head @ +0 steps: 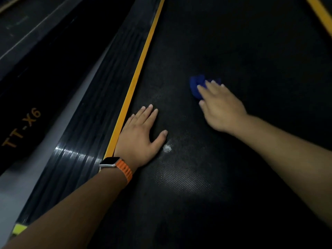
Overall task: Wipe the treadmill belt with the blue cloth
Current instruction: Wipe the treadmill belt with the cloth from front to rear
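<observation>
At the far left, a dark side panel carries orange lettering [21, 127] reading TT-X6, and a small yellow patch [18, 229] shows at the bottom left corner. Next comes the ribbed black side rail [86, 112], glossy where light catches it, running along the left edge of the belt. A yellow strip [138, 69] separates the rail from the belt.

The left hand [138, 139] lies flat, palm down, on the belt's left edge. Its fingers are straight and close together, its thumb is spread out to the right, and its outer side touches the yellow strip. On that wrist sits a watch [109, 162] with an orange band [124, 169].

The black treadmill belt [233, 42] fills the middle and right, with a dotted texture showing in a pale shiny patch [181, 178] just right of the left wrist.

The blue cloth [195, 85] is bunched on the belt near its middle, well apart from the left hand. The right hand [221, 108], somewhat blurred, rests palm down on the cloth with straight, slightly spread fingers covering its near right part; the cloth sticks out beyond the fingertips on the left.

A second yellow strip [321, 15] crosses the top right corner
</observation>
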Demonstrator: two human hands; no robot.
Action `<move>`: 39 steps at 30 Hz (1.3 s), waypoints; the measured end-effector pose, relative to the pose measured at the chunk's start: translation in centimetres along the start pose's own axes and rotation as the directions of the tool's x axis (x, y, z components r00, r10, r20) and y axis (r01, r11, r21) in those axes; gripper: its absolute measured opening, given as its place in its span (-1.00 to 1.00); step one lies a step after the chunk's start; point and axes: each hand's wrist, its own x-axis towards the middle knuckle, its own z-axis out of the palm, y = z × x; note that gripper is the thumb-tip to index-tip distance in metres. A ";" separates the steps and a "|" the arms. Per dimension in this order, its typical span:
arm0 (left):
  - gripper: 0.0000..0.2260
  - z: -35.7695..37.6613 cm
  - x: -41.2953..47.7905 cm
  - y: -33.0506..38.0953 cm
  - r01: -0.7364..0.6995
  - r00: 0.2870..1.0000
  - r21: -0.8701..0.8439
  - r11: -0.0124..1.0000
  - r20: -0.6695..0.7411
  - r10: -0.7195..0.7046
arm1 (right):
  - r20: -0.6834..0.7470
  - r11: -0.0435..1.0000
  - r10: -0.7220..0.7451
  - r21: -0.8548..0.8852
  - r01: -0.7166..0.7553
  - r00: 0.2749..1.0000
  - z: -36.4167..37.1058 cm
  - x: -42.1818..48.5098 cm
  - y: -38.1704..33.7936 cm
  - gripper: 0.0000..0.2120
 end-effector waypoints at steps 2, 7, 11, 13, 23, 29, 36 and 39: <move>-0.27 0.0 0.0 -0.1 0.001 1.000 0.006 1.000 -0.003 -0.001 | 0.017 0.990 -0.138 0.027 0.137 0.990 0.2 -3.1 -2.5 -0.48; -0.27 0.0 0.0 0.0 0.002 1.000 0.006 1.000 0.000 -0.002 | 0.217 0.939 -0.344 0.062 0.339 0.914 -3.5 -5.6 -1.0 -0.48; -0.27 -0.1 0.1 -0.1 0.004 1.000 0.008 1.000 -0.005 -0.004 | 0.363 0.918 -0.392 0.096 0.385 0.845 -6.4 -4.6 1.9 -0.42; -0.27 -0.1 0.1 -0.1 0.002 1.000 0.002 1.000 -0.003 -0.002 | 0.413 0.922 -0.385 0.125 0.367 0.826 -7.3 -4.5 2.9 -0.39; -0.27 -0.4 0.0 0.1 0.013 1.000 -0.002 1.000 0.010 -0.013 | 0.201 0.947 -0.292 -0.073 0.312 0.935 -4.9 -0.4 0.6 -0.49; -0.27 -0.4 0.0 0.3 0.013 1.000 0.001 1.000 0.005 -0.013 | -0.060 0.992 0.007 -0.123 -0.014 0.998 -1.3 1.8 -4.1 -0.45; -0.30 -0.3 0.0 0.2 0.003 1.000 0.007 1.000 -0.010 -0.003 | 0.096 0.972 -0.219 -0.063 0.225 0.971 -4.3 -1.6 0.4 -0.61; -0.31 0.0 0.0 0.3 -0.005 1.000 0.014 1.000 -0.014 0.005 | 0.019 0.955 -0.246 -0.163 0.246 0.969 -2.2 0.6 -1.5 -0.71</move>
